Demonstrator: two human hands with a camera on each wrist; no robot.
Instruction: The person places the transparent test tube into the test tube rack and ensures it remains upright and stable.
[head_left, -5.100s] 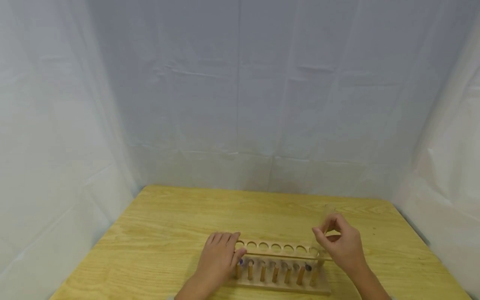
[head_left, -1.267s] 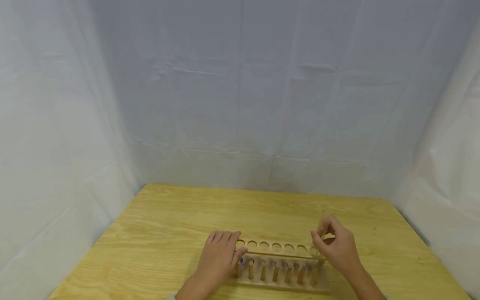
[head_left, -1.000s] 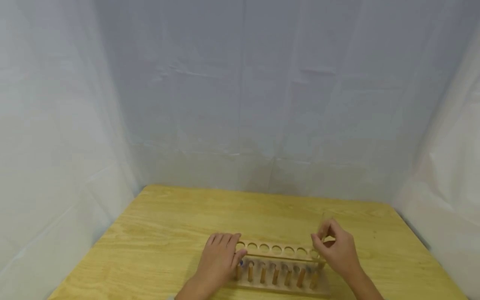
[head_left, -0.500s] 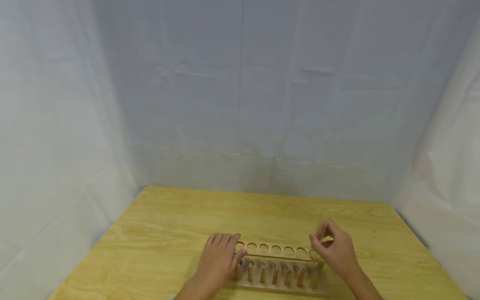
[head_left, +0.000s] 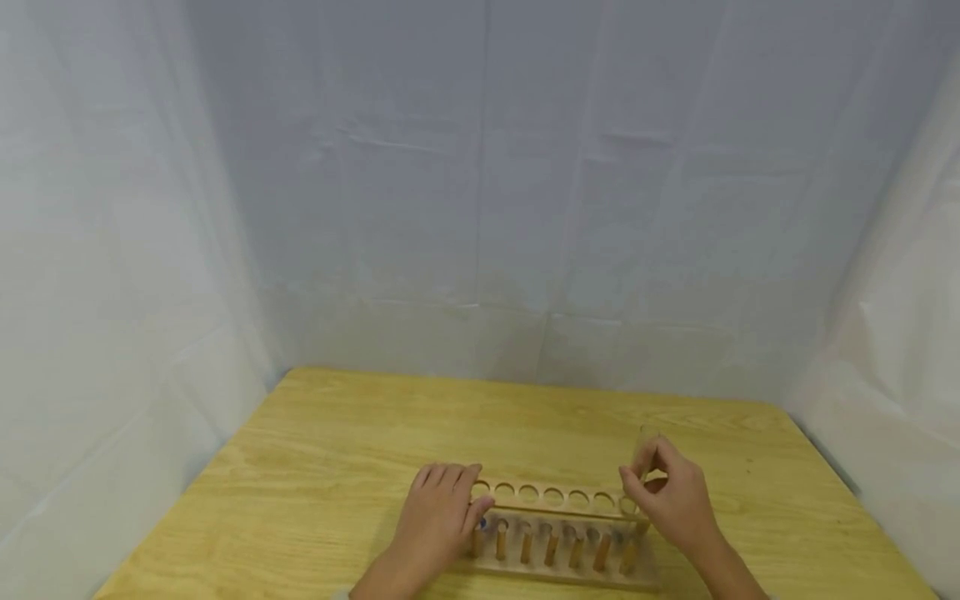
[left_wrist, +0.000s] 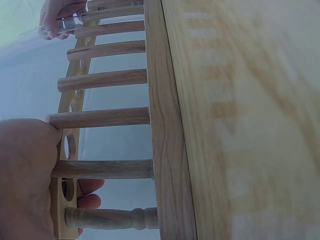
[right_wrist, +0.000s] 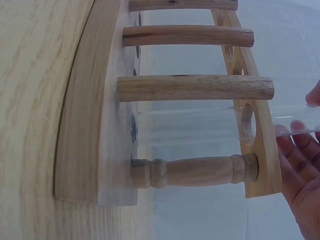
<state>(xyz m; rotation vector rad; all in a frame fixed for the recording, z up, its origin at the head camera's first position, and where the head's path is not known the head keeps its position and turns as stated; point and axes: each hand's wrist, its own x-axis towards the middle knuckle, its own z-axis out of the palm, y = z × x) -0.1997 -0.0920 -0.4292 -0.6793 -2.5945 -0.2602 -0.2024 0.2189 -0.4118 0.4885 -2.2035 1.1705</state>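
A wooden test tube rack (head_left: 562, 575) stands near the table's front edge, with a row of round holes in its top bar (head_left: 540, 498) and pegs below. My left hand (head_left: 438, 512) grips the left end of that bar; in the left wrist view its fingertips (left_wrist: 90, 192) show behind the bar. At the rack's right end, my right hand (head_left: 678, 492) pinches a clear glass test tube (head_left: 647, 435) above the end hole. In the right wrist view the tube (right_wrist: 190, 125) passes through this hole, its lower end close to the base.
The wood-grain table (head_left: 337, 433) extends behind and to both sides of the rack. White sheeting (head_left: 525, 208) hangs along the back, left and right. A small blue spot (head_left: 483, 524) shows by the left thumb.
Compared with about five seconds ago, my right hand and the test tube sit slightly farther left and lower. The dark spot near the right peg has faded. My left hand stays put.
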